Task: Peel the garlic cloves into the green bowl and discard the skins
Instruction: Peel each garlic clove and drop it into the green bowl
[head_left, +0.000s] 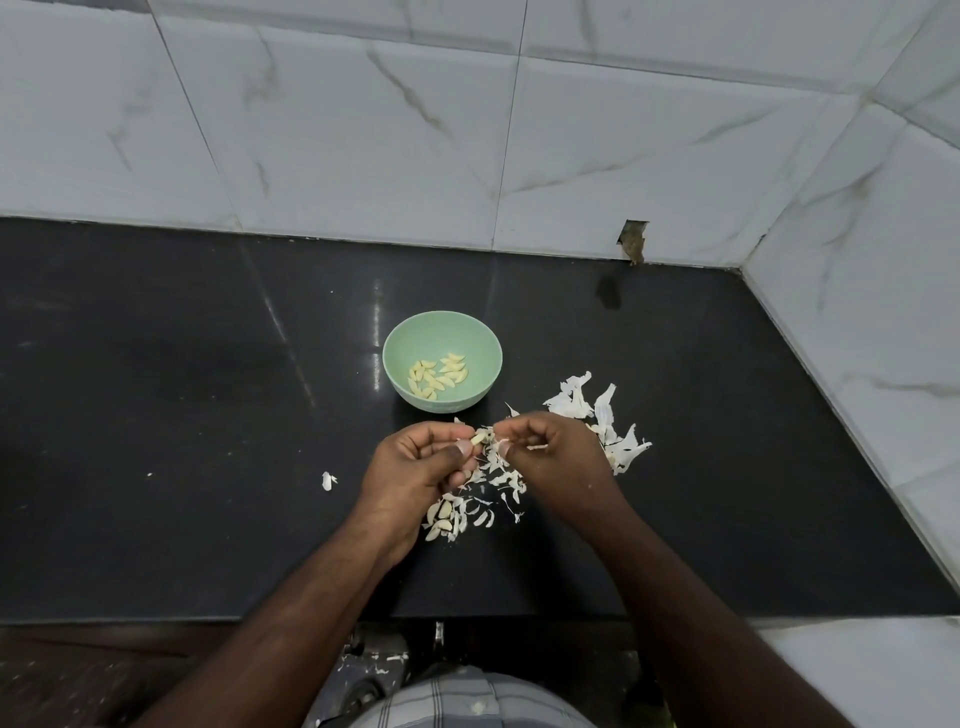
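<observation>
On the black countertop (156, 415), farthest left, we see one stray scrap of skin (327, 480) lying well apart from the rest. Next comes our left hand (415, 467), fingers curled, thumb and fingertips pinching a half-peeled garlic clove (477, 439) that points toward the other hand. Below it lie the unpeeled cloves (441, 519) amid loose skins (498, 480). Directly beyond the clove sits the green bowl (395, 358), near the hands, with a small heap of peeled cloves (439, 376) in its bottom. Our right hand (556, 457) meets the left just past the clove, its fingers curled and pinching a shred of skin off the clove's tip; what else it holds, we cannot tell. Farthest right, a bigger pile of discarded skins (597, 415) lies partly behind that hand. We judge the drop hinges on this: the bowl lies straight ahead and slightly left of the clove, so the left hand, nearer and already holding it, need only reach forward.
</observation>
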